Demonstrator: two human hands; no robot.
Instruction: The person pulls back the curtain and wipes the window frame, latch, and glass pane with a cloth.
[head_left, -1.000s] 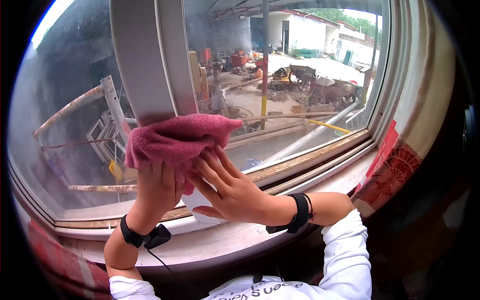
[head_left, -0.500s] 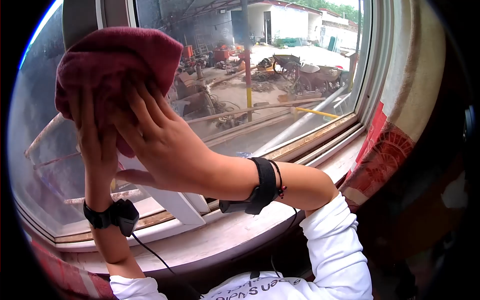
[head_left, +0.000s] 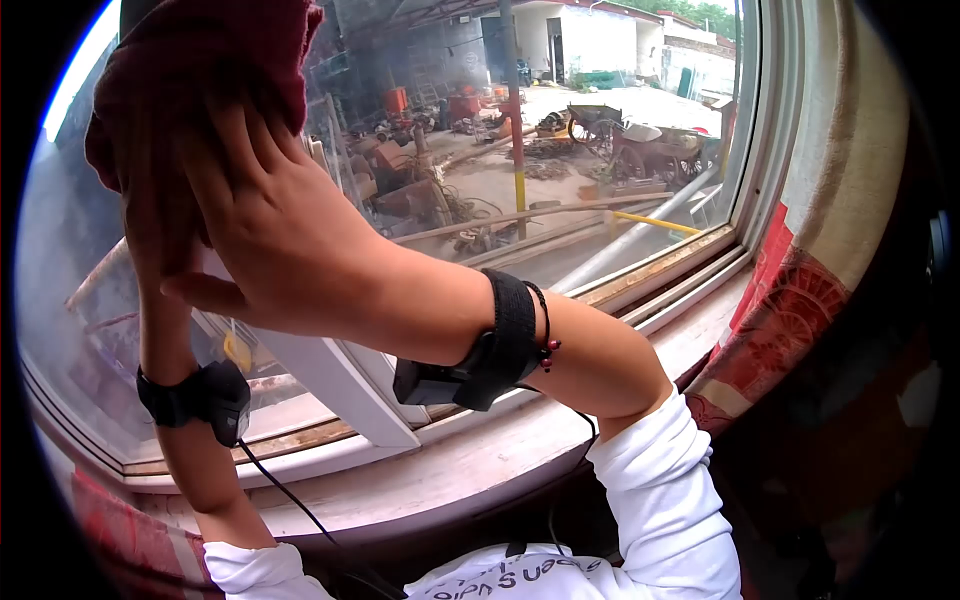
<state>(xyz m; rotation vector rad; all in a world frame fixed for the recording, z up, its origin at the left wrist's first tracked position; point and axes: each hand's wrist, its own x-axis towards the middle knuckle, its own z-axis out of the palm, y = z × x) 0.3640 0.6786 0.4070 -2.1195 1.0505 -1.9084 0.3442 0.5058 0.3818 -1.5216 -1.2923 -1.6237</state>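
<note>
A dark red cloth (head_left: pixel 215 55) is bunched at the top left, over the upright window frame bar (head_left: pixel 330 385). Both of my hands press on it from below. My left hand (head_left: pixel 155 190) is in shadow, its fingers reaching up against the cloth. My right hand (head_left: pixel 270 220) lies partly over the left one, with its fingers spread on the cloth and its thumb out to the left. The fingertips of both hands are hard to see in the dark folds. Each wrist wears a black strap with a small black device.
Around the hands are the window glass (head_left: pixel 450 210) and a pale windowsill (head_left: pixel 440 480). A beige and red curtain (head_left: pixel 790 310) hangs at the right, with red fabric (head_left: pixel 125 525) at the lower left. Carts and scrap stand outside. A thin black cable hangs from the left wrist.
Both hands have moved up and to the left along the window bar with the cloth. The cloth now reaches the top edge of the view, and more of the lower bar shows.
</note>
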